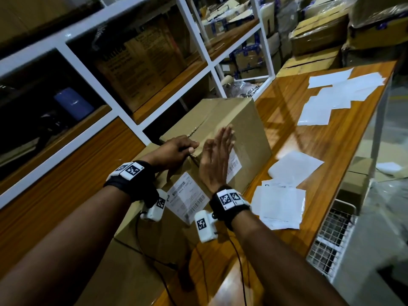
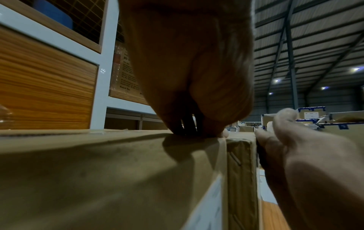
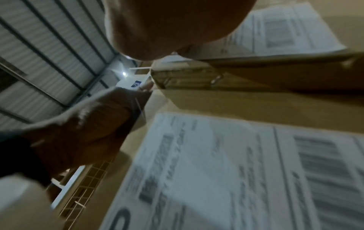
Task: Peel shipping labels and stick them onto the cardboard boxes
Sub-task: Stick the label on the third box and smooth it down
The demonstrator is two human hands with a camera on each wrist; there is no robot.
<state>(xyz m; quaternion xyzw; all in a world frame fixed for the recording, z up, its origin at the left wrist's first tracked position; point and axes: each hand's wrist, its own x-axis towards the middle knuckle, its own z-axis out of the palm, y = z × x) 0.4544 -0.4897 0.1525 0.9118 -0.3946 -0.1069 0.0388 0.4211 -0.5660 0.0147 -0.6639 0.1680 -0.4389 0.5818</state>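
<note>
Head view shows two cardboard boxes on the wooden desk (image 1: pixel 293 138), along its left edge. The upper box (image 1: pixel 223 120) leans on the lower box (image 1: pixel 154 235). Each carries one shipping label: the upper label (image 1: pixel 234 165) on the side face, partly under the right hand (image 1: pixel 217 160), which lies flat with straight fingers pressed against it; the lower label (image 1: pixel 187 198) on the lower box's top. The left hand (image 1: pixel 174 152) curls its fingers over the upper box's near top edge, gripping it. Loose white sheets lie in two groups: a stack (image 1: pixel 280 206) near the desk's right edge, and a spread (image 1: pixel 340 93) toward the far right corner; their count is unclear.
</note>
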